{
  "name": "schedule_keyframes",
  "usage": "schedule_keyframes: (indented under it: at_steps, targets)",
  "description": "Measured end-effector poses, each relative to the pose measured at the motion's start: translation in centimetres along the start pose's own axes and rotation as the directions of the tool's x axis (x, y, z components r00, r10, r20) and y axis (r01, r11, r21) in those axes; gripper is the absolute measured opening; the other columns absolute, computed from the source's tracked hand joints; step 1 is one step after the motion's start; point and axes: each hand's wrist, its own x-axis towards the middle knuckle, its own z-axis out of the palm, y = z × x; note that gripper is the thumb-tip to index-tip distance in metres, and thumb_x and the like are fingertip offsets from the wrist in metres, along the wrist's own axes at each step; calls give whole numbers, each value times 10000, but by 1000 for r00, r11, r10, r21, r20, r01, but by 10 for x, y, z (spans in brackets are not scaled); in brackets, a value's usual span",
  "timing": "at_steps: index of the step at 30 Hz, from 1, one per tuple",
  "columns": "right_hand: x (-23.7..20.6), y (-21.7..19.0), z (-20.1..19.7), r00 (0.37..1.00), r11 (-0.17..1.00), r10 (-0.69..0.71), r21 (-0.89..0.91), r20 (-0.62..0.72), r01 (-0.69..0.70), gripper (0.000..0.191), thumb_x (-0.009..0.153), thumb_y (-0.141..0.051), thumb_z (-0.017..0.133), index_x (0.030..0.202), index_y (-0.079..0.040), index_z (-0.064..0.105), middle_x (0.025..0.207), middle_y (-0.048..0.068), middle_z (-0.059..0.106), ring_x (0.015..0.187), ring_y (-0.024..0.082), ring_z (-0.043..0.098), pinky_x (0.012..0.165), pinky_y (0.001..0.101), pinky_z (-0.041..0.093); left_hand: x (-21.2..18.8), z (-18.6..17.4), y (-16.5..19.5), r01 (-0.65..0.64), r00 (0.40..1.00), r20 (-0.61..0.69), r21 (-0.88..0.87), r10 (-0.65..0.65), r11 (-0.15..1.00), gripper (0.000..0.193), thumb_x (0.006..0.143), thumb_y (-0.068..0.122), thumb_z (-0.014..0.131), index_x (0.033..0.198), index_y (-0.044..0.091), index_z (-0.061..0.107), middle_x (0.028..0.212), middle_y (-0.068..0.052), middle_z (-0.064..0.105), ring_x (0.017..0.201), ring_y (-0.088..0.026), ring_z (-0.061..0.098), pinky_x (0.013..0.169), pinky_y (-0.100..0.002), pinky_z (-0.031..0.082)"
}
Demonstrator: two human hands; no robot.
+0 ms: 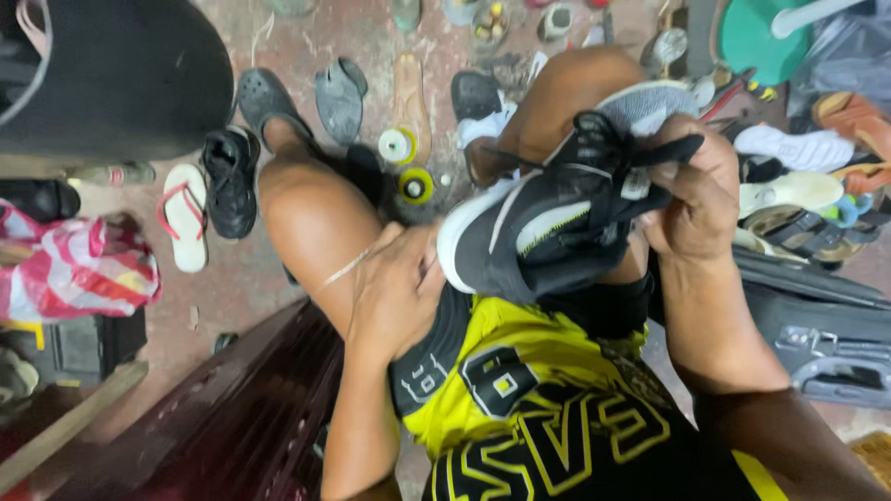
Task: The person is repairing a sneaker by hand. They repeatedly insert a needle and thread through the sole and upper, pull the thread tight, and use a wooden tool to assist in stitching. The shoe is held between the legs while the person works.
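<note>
1. The black sneaker (pixel 548 223) lies across my lap, resting on my right thigh, its white sole edge turned toward my left side and its laced top toward my right.
2. Its long axis runs from lower left to upper right in my view: the rounded end sits low, near my left hand (pixel 394 292), and the tongue and laces rise toward my right hand (pixel 691 190).
3. My right hand is the one on the shoe. It is closed around the tongue and collar at the upper end, fingers curled in a tight pinch (the fingertips themselves are hidden behind the fabric).
4. My left hand rests just beside the shoe's low end, against my left knee, loosely curled. A thin pale thread or needle (pixel 345 269) stretches out from it to the left; I cannot tell exactly how the fingers grip it, only that they are narrowed around it.
5. So the shoe lies to the right of my left hand and touches or nearly touches it, while my right hand steadies the far end.
6. Farther out, on the stained floor (pixel 306 37), lie a white flip-flop (pixel 184 215), a black shoe (pixel 229 181), loose soles and spools of thread (pixel 406 165).
</note>
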Motion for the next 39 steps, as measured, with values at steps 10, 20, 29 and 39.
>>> schedule_keyframes:
  at_steps: [10, 20, 29, 39]
  targets:
    - [3, -5, 15, 999, 981, 31, -190, 26, -25, 119, 820, -93, 564, 876, 6, 527, 788, 93, 543, 622, 133, 459, 615, 266, 375, -55, -31, -31, -342, 829, -536, -711, -160, 614, 288, 1046, 252, 687, 956, -4, 591, 836, -69, 541, 725, -150, 484, 627, -258, 430]
    - [0, -7, 61, 974, 749, 228, -640, 7, -171, 66, 1001, -74, 639, 986, -23, 601, 737, -20, 585, 593, 28, 526, 556, 204, 384, -113, -48, -34, -621, 716, -686, -540, 131, 568, 264, 811, 169, 693, 703, 62, 477, 653, 2, 405, 641, -122, 327, 617, -294, 320]
    - [-7, 2, 78, 972, 675, 176, -738, 159, -1, 87, 1008, -33, 689, 979, -19, 608, 687, -19, 486, 546, 18, 401, 511, 199, 296, -79, -25, 9, 149, 679, -733, 110, -21, 983, 152, 1109, 127, 603, 1141, -11, 657, 1117, -128, 654, 1032, -315, 638, 1021, -376, 524]
    - [-6, 6, 83, 964, 775, 206, -630, 166, -57, 46, 979, -15, 651, 992, -5, 609, 700, -53, 541, 609, 2, 474, 539, 209, 351, 3, 9, 60, 20, 966, -256, 150, 19, 989, 115, 974, 122, 718, 1038, 28, 709, 923, -165, 673, 822, -358, 678, 733, -441, 537]
